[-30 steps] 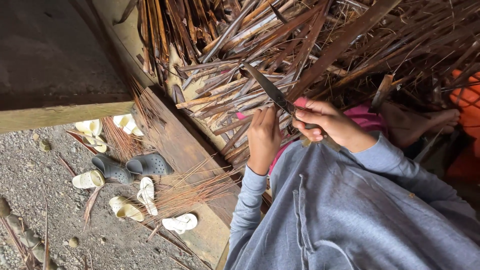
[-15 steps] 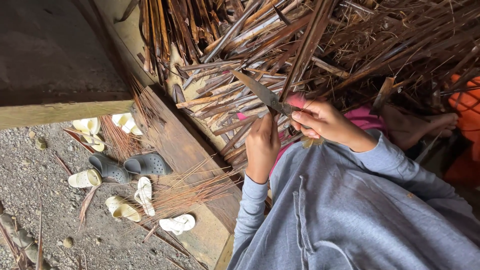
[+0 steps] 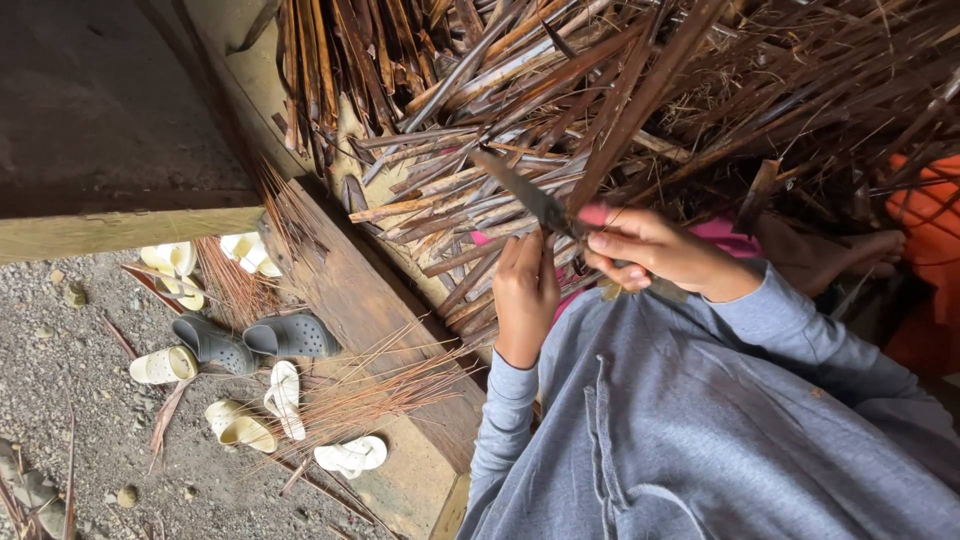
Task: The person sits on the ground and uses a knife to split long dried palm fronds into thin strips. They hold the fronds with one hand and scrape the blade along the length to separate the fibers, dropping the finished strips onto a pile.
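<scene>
My right hand (image 3: 655,252) grips the handle of a long dark knife (image 3: 525,195), its blade pointing up and left over a heap of dry brown palm leaf strips (image 3: 600,110). A long brown leaf strip (image 3: 640,100) runs up from between my hands. My left hand (image 3: 525,295) is closed around the lower end of that strip, just under the blade. Grey sleeves cover both arms. Something pink (image 3: 720,232) shows behind my right hand.
A wooden step (image 3: 370,300) with thin pale leaf ribs (image 3: 350,395) lies below left. Several sandals and dark clogs (image 3: 250,340) sit on gravel ground (image 3: 70,400). A bare foot (image 3: 840,255) and orange cloth (image 3: 925,250) are at the right.
The knife and my right hand have shifted slightly left and down along the leaf strip. My left hand keeps its hold.
</scene>
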